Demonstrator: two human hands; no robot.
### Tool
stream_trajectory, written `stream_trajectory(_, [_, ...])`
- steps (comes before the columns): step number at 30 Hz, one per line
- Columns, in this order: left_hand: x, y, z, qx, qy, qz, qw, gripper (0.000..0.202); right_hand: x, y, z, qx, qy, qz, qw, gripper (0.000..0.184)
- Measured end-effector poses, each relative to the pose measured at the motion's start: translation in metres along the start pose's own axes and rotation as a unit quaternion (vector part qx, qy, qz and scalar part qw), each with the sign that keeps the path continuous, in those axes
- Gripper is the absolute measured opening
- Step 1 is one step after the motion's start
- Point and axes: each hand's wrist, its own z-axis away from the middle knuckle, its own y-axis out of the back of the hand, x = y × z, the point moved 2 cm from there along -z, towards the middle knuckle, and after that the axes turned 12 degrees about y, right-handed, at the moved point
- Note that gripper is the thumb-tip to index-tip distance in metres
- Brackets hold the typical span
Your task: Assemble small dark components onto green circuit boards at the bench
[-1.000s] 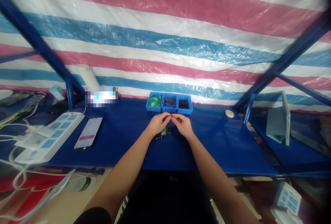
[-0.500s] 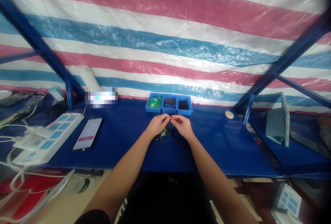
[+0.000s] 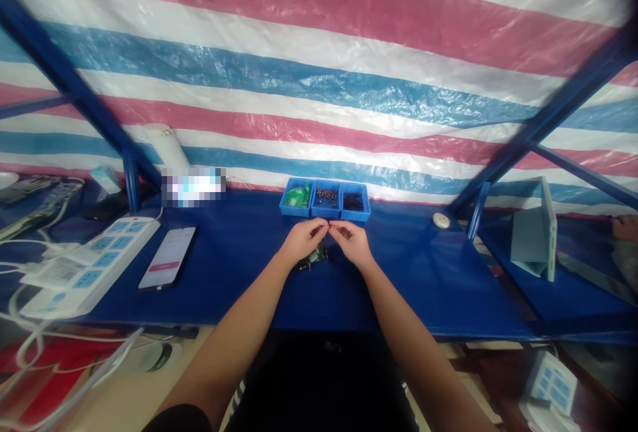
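My left hand (image 3: 302, 239) and my right hand (image 3: 351, 240) meet fingertip to fingertip above the blue table (image 3: 239, 272), both pinched on a tiny part (image 3: 329, 224) too small to name. Under the hands lies a small green circuit board (image 3: 314, 258) with dark components. Just behind the hands stand three small blue bins (image 3: 325, 200): the left one holds something green, the middle one small brownish parts, the right one dark parts.
A phone (image 3: 168, 257) with a lit screen lies left of the hands, beside a white power strip (image 3: 90, 266) with cables. A small white round object (image 3: 441, 220) sits at the right, a grey-blue stand (image 3: 535, 232) beyond it. Blue frame posts rise on both sides.
Both hands stay pinched together at the same spot; the view has shifted very slightly.
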Motion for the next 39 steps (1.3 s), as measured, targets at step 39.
stream_trajectory(39, [-0.0060,-0.0017,-0.0010,0.024,0.021,-0.010,0.999,0.028,-0.0002,0.0013,-0.0006,0.004,0.019,0.025,1.000,0.026])
